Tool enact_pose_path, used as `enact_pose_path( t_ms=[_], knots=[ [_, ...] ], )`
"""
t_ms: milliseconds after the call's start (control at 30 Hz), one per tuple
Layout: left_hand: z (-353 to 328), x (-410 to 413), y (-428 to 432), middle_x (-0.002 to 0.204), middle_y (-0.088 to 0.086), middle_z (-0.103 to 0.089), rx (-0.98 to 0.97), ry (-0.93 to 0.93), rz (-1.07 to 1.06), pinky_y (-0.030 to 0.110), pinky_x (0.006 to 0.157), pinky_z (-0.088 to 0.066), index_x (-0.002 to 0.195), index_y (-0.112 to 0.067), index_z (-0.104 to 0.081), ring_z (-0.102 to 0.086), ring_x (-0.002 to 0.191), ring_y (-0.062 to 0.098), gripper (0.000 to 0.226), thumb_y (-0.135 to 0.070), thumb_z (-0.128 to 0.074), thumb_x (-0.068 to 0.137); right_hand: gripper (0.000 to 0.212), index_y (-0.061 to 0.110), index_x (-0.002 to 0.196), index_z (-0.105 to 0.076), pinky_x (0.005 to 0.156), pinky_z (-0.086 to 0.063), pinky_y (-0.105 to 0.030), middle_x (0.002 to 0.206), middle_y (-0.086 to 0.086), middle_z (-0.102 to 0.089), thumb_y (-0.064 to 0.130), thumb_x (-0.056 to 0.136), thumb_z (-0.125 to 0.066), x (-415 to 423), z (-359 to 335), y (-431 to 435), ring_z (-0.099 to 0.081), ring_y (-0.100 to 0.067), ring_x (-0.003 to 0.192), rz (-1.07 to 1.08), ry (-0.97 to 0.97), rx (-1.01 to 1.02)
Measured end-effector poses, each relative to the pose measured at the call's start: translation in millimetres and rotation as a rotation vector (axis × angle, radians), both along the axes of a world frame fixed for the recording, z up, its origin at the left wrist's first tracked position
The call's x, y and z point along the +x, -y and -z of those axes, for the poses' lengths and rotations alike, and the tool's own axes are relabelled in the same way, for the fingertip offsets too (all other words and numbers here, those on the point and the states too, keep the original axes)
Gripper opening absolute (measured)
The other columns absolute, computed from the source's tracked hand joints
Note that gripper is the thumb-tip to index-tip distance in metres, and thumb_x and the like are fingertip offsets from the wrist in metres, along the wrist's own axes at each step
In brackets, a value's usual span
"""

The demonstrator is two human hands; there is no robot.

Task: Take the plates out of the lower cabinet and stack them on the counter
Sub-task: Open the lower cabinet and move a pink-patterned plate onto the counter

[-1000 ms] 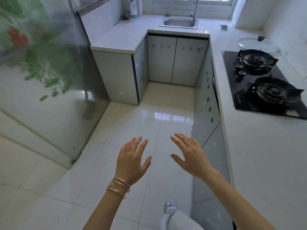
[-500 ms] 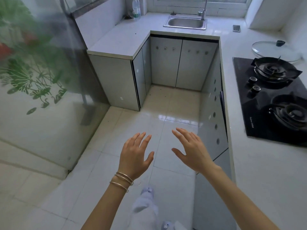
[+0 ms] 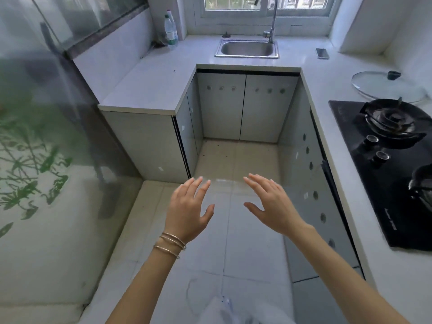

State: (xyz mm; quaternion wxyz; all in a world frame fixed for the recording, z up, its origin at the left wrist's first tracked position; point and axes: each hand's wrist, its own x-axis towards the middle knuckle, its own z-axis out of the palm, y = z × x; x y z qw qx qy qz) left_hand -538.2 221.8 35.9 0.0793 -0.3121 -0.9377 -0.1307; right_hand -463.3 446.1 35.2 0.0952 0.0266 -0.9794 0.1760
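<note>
No plates are in view. All lower cabinet doors are closed: a pair under the sink [image 3: 245, 106], a row along the right side [image 3: 313, 183] and one on the left side [image 3: 187, 134]. My left hand [image 3: 187, 209], with bangles on the wrist, and my right hand [image 3: 271, 204] are held out over the floor tiles, fingers spread, holding nothing. The white counter [image 3: 149, 85] runs in a U around the floor.
A steel sink [image 3: 247, 48] with tap sits under the window. Bottles [image 3: 171, 31] stand at the back left. A black gas hob [image 3: 392, 164], a glass lid [image 3: 385, 86] and a phone [image 3: 322, 53] lie on the right counter. A glossy panel [image 3: 42, 160] lines the left.
The view has advanced into the kitchen toward the sink cabinets. Both hands stay outstretched and empty, in much the same pose.
</note>
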Motion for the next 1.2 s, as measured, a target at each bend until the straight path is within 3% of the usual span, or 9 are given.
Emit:
enact_pose_path(
  t_ms=[367, 833, 1200],
  knots=[
    [26.4, -122.4, -43.7, 0.130, 0.007, -0.057, -0.012, 0.043, -0.018, 0.042, 0.099, -0.043, 0.128, -0.016, -0.054, -0.052, 0.122, 0.027, 0.055, -0.043, -0.043, 0.081, 0.058, 0.017, 0.140, -0.035, 0.111, -0.023, -0.041, 0.145, -0.004, -0.041, 0.035, 0.088, -0.056, -131.7, 21.3, -47.8, -0.036, -0.022, 0.134, -0.030, 0.049, -0.004],
    [20.2, -315.0, -159.6, 0.127, 0.006, -0.060, 0.002, 0.061, -0.156, 0.041, 0.095, -0.047, 0.126, -0.015, -0.057, -0.055, 0.118, 0.026, 0.053, -0.042, -0.043, 0.082, 0.064, 0.017, 0.139, -0.036, 0.110, -0.026, -0.042, 0.145, -0.003, -0.040, 0.024, 0.082, -0.064, -366.5, 9.0, -175.1, -0.038, -0.022, 0.133, -0.172, 0.072, 0.004],
    [46.5, -440.8, -190.8, 0.126, 0.006, -0.060, -0.050, 0.127, -0.156, 0.040, 0.097, -0.046, 0.125, -0.015, -0.058, -0.056, 0.117, 0.025, 0.054, -0.042, -0.043, 0.081, 0.063, 0.017, 0.140, -0.035, 0.110, -0.028, -0.042, 0.146, -0.004, -0.039, 0.023, 0.083, -0.062, -502.3, 32.0, -207.1, -0.039, -0.022, 0.132, -0.205, 0.148, 0.013]
  ],
)
